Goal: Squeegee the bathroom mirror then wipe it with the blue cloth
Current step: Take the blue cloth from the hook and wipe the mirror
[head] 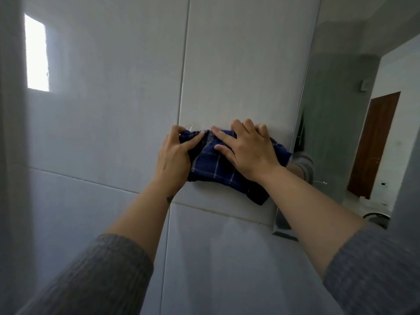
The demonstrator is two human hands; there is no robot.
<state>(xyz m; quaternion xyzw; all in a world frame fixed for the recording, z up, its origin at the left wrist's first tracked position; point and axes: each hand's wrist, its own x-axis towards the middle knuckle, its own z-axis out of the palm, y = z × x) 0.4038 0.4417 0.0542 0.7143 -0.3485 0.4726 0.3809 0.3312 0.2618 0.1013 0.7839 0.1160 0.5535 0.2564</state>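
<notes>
A dark blue checked cloth [212, 164] is bunched against the grey tiled wall [127, 105], just left of the mirror's edge. My left hand [173, 155] pinches the cloth's left end between thumb and fingers. My right hand [247, 147] lies flat over the cloth's upper right part, fingers spread, pressing it to the wall. The mirror [341, 114] fills the right side and reflects a grey sleeve and a bit of the cloth. No squeegee is in view.
The mirror reflects a brown wooden door [373, 144], a white doorway and a dark round fan-like object [376, 219] low down. A bright window reflection [36, 53] shows on the glossy tiles at upper left. Grout lines cross the wall.
</notes>
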